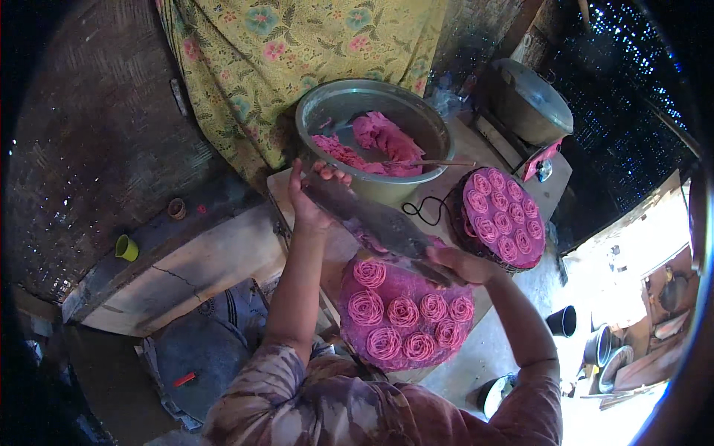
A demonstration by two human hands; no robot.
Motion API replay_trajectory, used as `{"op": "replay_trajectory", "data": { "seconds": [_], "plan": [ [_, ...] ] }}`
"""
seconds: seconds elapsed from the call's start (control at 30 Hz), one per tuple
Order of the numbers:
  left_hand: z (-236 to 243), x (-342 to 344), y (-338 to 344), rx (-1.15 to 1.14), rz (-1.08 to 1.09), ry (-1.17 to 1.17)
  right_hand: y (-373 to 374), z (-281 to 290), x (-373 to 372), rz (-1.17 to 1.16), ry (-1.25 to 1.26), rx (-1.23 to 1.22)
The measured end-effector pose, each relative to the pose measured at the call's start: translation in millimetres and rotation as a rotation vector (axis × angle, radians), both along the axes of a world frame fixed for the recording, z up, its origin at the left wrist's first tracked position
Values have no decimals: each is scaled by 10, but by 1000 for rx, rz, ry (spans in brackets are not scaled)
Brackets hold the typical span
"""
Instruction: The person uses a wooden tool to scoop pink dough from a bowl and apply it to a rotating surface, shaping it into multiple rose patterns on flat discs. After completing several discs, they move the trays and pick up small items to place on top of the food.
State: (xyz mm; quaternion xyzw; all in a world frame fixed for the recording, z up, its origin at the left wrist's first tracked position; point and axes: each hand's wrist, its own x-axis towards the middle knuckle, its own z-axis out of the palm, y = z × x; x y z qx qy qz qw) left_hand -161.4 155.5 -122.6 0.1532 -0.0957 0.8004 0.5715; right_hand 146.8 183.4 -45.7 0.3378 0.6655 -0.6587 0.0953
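The large round grey metal basin (413,108) stood on the pale bench (487,154) and held a pink, dough-like mass (383,137). On the basin's near side, my left hand (315,207) and right hand (468,266) held a long, flat, dark grey board (364,223) aslant, fingers clamped on opposite ends, presumably to steady its length. Closer to me than the basin lay a round pink tray of coiled rosettes (403,311), partly hidden by the board; the rosettes stood apart, probably to prevent sticking. Right of the basin lay a second, dark-rimmed rosette tray (502,217), perhaps leaving working room. A thin wooden stick (439,163) crossed the basin's rim, apparently for easy reach.
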Motion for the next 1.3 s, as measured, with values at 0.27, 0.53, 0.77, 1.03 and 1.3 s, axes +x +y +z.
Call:
{"op": "replay_trajectory", "data": {
  "seconds": [0.27, 0.53, 0.77, 1.03, 1.3],
  "plan": [
    [-670, 792, 235, -254, 38, -170, 70, 215, 489, -97, -305, -42],
    [-308, 686, 191, -228, -15, -134, -109, 291, 431, -125, -265, 164],
    [-249, 960, 140, -261, -7, -198, -58, 353, 650, -137, -334, 192],
    [-198, 735, 120, -358, 27, -107, -213, 292, 473, -153, -247, 263],
    [-661, 998, 246, -400, -33, -211, -77, -20, 722, -123, -285, 306]
  ]
}}
